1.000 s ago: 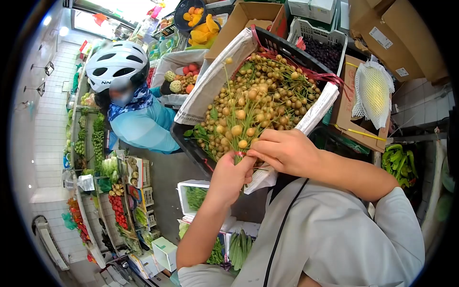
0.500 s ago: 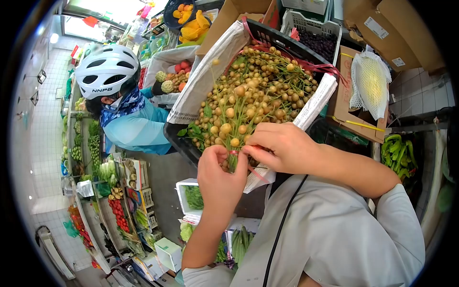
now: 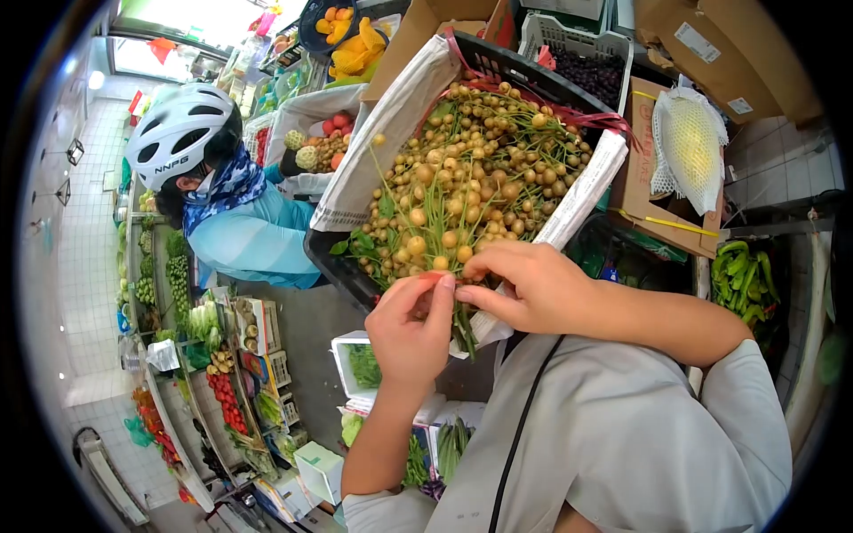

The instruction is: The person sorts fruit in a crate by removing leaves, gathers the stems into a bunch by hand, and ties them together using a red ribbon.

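A heap of round tan longans point(image 3: 506, 169) on green stems fills a black crate point(image 3: 342, 277) lined with white sheeting point(image 3: 591, 182). At the crate's near edge, a bunch's bare stems point(image 3: 465, 330) hang down below my fingers. My left hand point(image 3: 405, 327) is closed, thumb against forefinger, pinching a red ribbon point(image 3: 432, 276) by the stems. My right hand point(image 3: 526, 282) is closed on the other side, its thumb and forefinger pinched at the stems of the longan bunch. Whether the ribbon also runs into my right fingertips is hidden.
A person in a white helmet point(image 3: 185, 133) and blue top stands at the left, reaching toward a lined box of fruit point(image 3: 302, 115). Behind the crate are a cardboard box point(image 3: 435, 22) and a basket of dark grapes point(image 3: 591, 78). Vegetable shelves point(image 3: 191, 391) line the left.
The stems below my hands have swung right and hang clear past my fingers. The ribbon now shows in my left pinch. The helmeted person has shifted slightly left.
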Demonstrator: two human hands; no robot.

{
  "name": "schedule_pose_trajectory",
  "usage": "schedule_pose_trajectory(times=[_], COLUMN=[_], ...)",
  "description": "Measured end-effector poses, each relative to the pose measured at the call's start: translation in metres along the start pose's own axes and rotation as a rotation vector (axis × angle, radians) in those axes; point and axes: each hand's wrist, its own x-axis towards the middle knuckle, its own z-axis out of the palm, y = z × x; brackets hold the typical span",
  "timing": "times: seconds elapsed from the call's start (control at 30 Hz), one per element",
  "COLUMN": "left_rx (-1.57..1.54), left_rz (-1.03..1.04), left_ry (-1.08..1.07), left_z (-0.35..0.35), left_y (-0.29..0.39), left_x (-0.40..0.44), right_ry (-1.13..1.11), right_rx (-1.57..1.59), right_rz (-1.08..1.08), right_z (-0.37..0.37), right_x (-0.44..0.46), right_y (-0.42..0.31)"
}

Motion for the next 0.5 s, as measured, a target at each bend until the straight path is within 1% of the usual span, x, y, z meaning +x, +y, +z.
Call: schedule_pose_trajectory(times=[0.03, 0.07, 0.13, 0.17, 0.23, 0.27, 0.33, 0.43, 0.5], left_rx=[-0.122, -0.119, -0.228, -0.227, -0.201, -0.201, -0.131, -0.134, -0.171], left_rz=[-0.106, -0.108, -0.211, -0.214, -0.216, -0.217, -0.107, -0.118, -0.139], left_ry=[-0.010, -0.011, -0.032, -0.034, -0.038, -0.039, -0.059, -0.094, -0.122], left_z=[0.000, -0.001, -0.001, -0.001, -0.002, -0.002, -0.002, 0.000, -0.001], left_y=[-0.002, -0.002, -0.003, -0.003, -0.005, -0.005, -0.006, -0.008, -0.007], left_x=[0.000, 0.000, -0.001, -0.001, 0.000, 0.002, 0.004, 0.011, 0.013], right_ry=[-0.033, -0.034, -0.105, -0.105, 0.048, 0.048, 0.116, 0.149, 0.140], right_rx=[-0.032, -0.029, 0.017, 0.019, 0.023, 0.023, -0.014, 0.026, 0.039], right_rz=[0.071, 0.073, -0.016, -0.013, -0.151, -0.149, -0.231, -0.291, -0.292], right_z=[0.000, -0.001, 0.003, 0.004, 0.003, 0.001, 0.001, 0.002, 0.002], right_x=[-0.005, -0.008, -0.013, -0.014, -0.012, -0.011, -0.008, -0.002, 0.004], right_y=[0.002, 0.007, 0.019, 0.020, 0.022, 0.022, 0.022, 0.025, 0.022])
